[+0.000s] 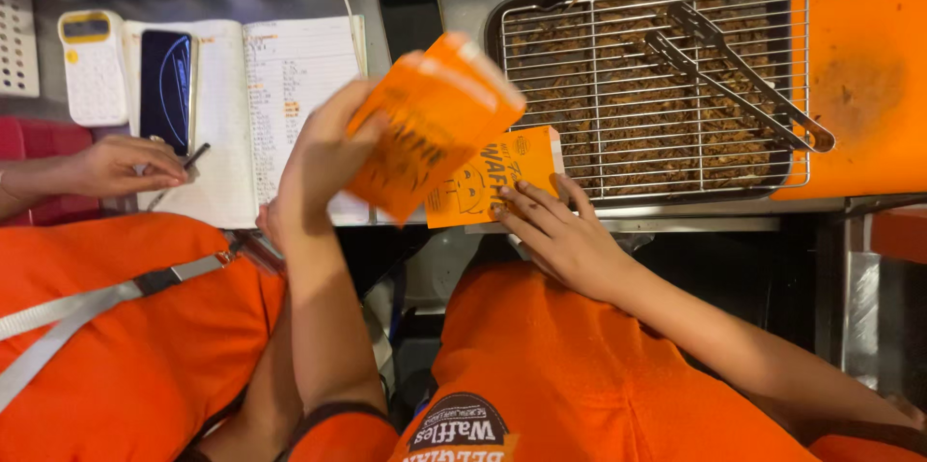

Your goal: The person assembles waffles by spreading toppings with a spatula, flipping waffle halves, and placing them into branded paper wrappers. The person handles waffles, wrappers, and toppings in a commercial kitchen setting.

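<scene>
The left hand (323, 158) is lifted up and squeezes an orange paper bag (432, 124) — the bag looks blurry. The right hand (560, 230) lies flat and open, fingers on a stack of orange bags (497, 172) at the near edge of the counter. Just right of the stack sits a dark tray (502, 23) with a wire rack (657, 85) and metal tongs (744, 76). Far left, another person's hand (121, 168) rests by an open notebook (280, 85).
</scene>
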